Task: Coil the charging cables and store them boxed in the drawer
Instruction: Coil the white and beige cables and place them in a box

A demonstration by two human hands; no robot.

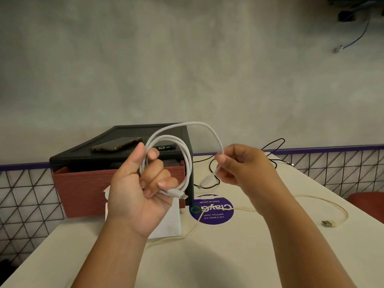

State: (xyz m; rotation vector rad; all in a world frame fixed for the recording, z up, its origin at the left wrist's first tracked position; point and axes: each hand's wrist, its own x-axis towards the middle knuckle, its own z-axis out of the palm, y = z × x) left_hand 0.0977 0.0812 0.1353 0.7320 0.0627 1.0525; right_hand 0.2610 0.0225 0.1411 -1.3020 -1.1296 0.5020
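The left hand [143, 183] grips several finished loops of the white cable [188, 161], just in front of the open red drawer [83, 188]. The right hand [245, 165] pinches the cable's short free end, so this coil looks nearly done. A cream cable [330, 223] below the right forearm and a black cable [272, 143] behind that hand lie uncoiled. Boxing and storing seem yet to come.

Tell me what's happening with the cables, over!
Left hand grips white cable coils. Right hand pinches its loose end. Cream cable, black cable uncoiled on table.
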